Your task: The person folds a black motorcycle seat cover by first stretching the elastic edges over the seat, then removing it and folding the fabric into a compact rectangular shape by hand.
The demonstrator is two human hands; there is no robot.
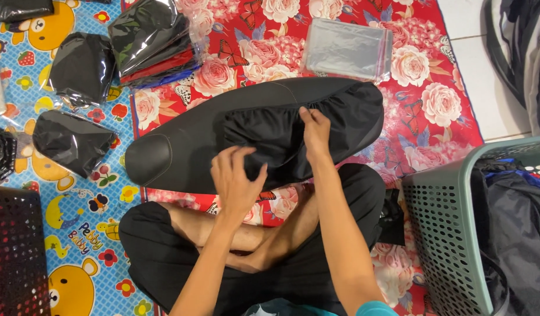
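Head view: black cover lies on a seat form over the red floral mat. Left hand bunches its near edge; right hand pinches the far hem. Fitting looks partway done; hem wants pulling round. Bagged black packs left; clear bags above; grey basket right.

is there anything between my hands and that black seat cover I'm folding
Nothing visible. Both hands are already on the black seat cover: the left hand grips its bunched near edge, and the right hand pinches the fabric near its elastic rim. No other item lies between.
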